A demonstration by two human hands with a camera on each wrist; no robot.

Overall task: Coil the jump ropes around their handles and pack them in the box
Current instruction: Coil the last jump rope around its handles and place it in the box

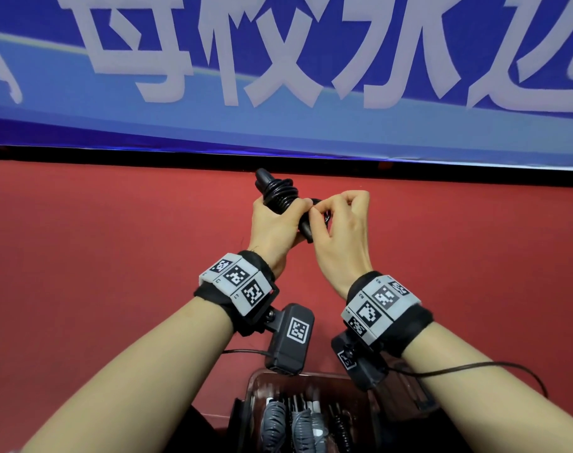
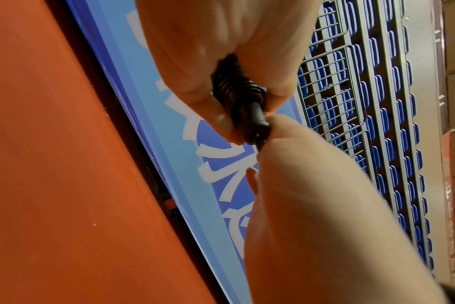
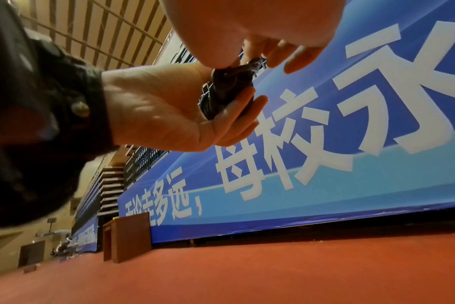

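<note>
A black jump rope (image 1: 280,191) is wound in coils round its black handles and held in the air above the red floor. My left hand (image 1: 277,223) grips the handles and the coils (image 2: 237,90) (image 3: 218,96). My right hand (image 1: 339,220) meets it from the right, fingers curled, pinching the rope (image 2: 259,144) at the handle's end. Below my wrists stands the dark box (image 1: 255,387) with several coiled ropes (image 1: 273,423) lying inside it.
A red floor (image 1: 115,256) spreads all around. A large blue banner (image 1: 311,119) with white characters hangs along the far edge. A wooden lectern (image 3: 127,236) stands far off on the left, and blue stadium seats (image 2: 377,123) rise behind railings.
</note>
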